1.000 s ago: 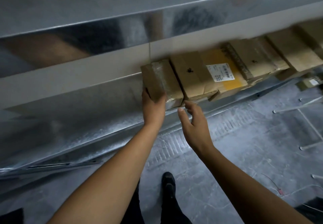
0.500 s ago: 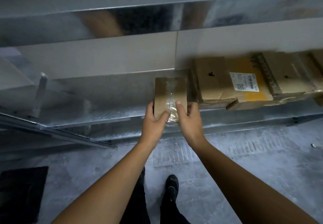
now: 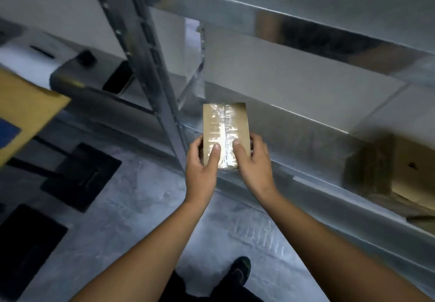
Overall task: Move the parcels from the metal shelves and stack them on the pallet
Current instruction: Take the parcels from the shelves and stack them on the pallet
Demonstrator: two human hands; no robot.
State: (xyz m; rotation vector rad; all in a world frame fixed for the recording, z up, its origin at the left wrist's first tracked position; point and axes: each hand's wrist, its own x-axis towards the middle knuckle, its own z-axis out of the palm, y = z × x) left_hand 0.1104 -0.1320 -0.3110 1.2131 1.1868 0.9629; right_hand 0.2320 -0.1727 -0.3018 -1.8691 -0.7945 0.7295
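A small brown cardboard parcel (image 3: 224, 127) with shiny clear tape down its middle is in both my hands, lifted in front of the metal shelf (image 3: 306, 160). My left hand (image 3: 203, 158) grips its left lower side with the thumb on top. My right hand (image 3: 251, 158) grips its right lower side the same way. Another brown parcel (image 3: 400, 167) lies on the shelf at the far right, partly blurred. The pallet is not in view.
A perforated steel upright (image 3: 150, 71) of the shelf rises just left of the parcel. A yellow-brown box corner (image 3: 26, 111) juts in at the left edge. Dark mats (image 3: 82, 174) lie on the grey floor. My shoe (image 3: 240, 271) shows at the bottom.
Both hands have lifted the small parcel off the shelf. My view has swung left, so the row of remaining parcels has slid to the right edge and the shelf upright has come into view.
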